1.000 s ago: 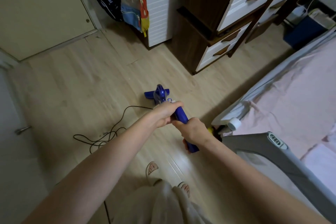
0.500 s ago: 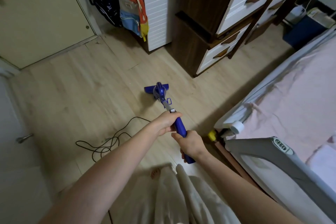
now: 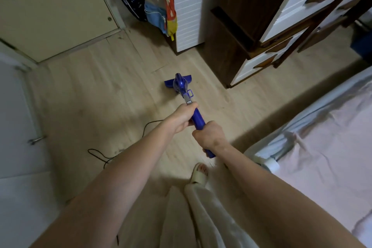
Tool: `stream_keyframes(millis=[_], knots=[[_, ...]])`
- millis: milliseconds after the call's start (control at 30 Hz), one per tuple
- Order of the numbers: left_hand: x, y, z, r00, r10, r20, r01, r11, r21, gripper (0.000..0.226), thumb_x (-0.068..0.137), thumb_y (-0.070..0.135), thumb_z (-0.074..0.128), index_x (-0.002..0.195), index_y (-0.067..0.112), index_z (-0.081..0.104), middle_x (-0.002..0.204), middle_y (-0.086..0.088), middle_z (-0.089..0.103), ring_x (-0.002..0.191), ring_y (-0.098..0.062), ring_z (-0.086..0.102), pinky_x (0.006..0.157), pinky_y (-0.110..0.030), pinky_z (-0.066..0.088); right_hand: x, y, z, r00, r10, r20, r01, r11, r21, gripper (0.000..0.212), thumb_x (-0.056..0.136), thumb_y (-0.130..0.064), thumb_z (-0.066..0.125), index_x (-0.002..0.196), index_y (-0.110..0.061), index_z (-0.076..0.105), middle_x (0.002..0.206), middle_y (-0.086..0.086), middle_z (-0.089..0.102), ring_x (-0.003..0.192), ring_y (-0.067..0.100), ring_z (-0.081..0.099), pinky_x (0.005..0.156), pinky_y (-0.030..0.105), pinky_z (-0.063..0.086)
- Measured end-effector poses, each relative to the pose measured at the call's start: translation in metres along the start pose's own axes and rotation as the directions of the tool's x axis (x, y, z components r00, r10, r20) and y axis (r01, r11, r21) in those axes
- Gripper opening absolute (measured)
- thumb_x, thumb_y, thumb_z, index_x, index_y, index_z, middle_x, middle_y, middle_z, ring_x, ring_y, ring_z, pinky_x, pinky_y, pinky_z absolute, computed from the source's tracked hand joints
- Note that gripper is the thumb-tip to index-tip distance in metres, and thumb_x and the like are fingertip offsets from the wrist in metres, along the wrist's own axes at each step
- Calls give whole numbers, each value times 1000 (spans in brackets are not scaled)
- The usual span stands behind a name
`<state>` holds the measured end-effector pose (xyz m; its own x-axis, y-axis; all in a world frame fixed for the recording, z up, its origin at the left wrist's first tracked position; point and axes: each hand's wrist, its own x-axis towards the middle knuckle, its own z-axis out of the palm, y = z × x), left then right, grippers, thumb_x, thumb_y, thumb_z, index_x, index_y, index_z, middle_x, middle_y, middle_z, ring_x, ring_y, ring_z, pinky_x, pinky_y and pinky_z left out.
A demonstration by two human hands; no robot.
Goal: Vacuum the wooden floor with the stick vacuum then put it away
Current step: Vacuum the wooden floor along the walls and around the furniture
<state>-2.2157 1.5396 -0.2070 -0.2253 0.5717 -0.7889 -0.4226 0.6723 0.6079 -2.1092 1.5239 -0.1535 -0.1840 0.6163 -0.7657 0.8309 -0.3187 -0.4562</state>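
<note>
A blue stick vacuum [image 3: 182, 86] stands tilted on the light wooden floor [image 3: 100, 90], its flat head near the dark dresser's corner. My left hand [image 3: 182, 118] grips the upper part of the blue handle, just below the grey tube. Lower on the same handle, my right hand [image 3: 209, 137] is wrapped around it, with the handle's end sticking out beneath. A black power cord [image 3: 104, 156] lies in loops on the floor to the left, partly hidden behind my left arm.
A dark dresser with white drawers [image 3: 261, 32] stands ahead right, a white cabinet [image 3: 187, 6] beside it with a backpack [image 3: 159, 2] hanging. A bed with pink sheet [image 3: 322, 137] fills the right. A door [image 3: 50, 10] is at far left. My sandalled foot [image 3: 199, 173] is below.
The vacuum head has slid forward across the floor toward the dresser and cabinet. Both hands kept their hold on the handle, and I have stepped forward.
</note>
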Motion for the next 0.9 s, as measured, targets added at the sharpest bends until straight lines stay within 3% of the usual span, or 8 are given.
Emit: stream_keyframes(millis=[133, 233, 333, 433, 533, 767, 900], knots=[[21, 28, -3, 999, -3, -46, -3, 992, -122, 14, 94, 10, 44, 80, 7, 45, 49, -4, 56, 54, -19, 56, 59, -31, 50, 31, -26, -22, 997, -75, 33, 79, 987, -140, 8, 84, -11, 49, 91, -9, 49, 76, 10, 58, 52, 23, 58, 44, 28, 49], [37, 39, -8, 997, 0, -79, -12, 987, -157, 11, 93, 10, 46, 83, 7, 45, 55, -6, 52, 53, -19, 57, 57, -30, 51, 48, -40, -28, 992, -88, 95, 99, 988, -121, 7, 83, -10, 50, 90, -8, 48, 75, 10, 57, 48, 22, 56, 41, 25, 47], [48, 50, -7, 997, 11, -75, -21, 991, -131, 13, 94, 11, 46, 82, 7, 46, 56, -7, 55, 55, -21, 57, 65, -34, 52, 60, -47, -34, 991, -85, 107, 95, 991, -92, 10, 85, -11, 51, 79, -11, 43, 71, 9, 55, 44, 20, 53, 36, 21, 41], [54, 59, -2, 999, 16, -49, -20, 996, -83, 13, 94, 12, 46, 82, 6, 46, 62, -10, 56, 59, -23, 57, 77, -40, 52, 67, -49, -38, 993, -67, 93, 69, 997, -21, 9, 86, -12, 52, 80, -10, 44, 67, 9, 54, 43, 21, 52, 40, 24, 43], [51, 61, 2, 1000, 17, -4, -17, 1000, -2, 13, 95, 14, 46, 84, 8, 44, 73, -12, 49, 65, -24, 58, 75, -40, 54, 62, -44, -38, 997, -34, 71, 30, 998, 63, 11, 86, -11, 52, 78, -10, 45, 67, 8, 53, 44, 21, 51, 44, 27, 45], [8, 17, -19, 994, 1, 106, -11, 996, 89, 15, 95, 14, 46, 81, 8, 43, 71, -12, 50, 66, -23, 60, 71, -37, 54, 1, -19, 2, 1000, 10, 16, -11, 997, 81, 11, 87, -11, 51, 79, -11, 43, 67, 7, 52, 43, 19, 51, 39, 25, 42], [-36, -27, -61, 990, -32, 137, 15, 992, 123, 9, 94, 13, 48, 93, 4, 45, 74, -12, 50, 62, -20, 60, 62, -33, 52, -56, -6, 61, 1000, 28, -3, -28, 997, 75, 14, 86, -11, 49, 77, -13, 40, 67, 6, 53, 45, 19, 53, 39, 24, 42]])
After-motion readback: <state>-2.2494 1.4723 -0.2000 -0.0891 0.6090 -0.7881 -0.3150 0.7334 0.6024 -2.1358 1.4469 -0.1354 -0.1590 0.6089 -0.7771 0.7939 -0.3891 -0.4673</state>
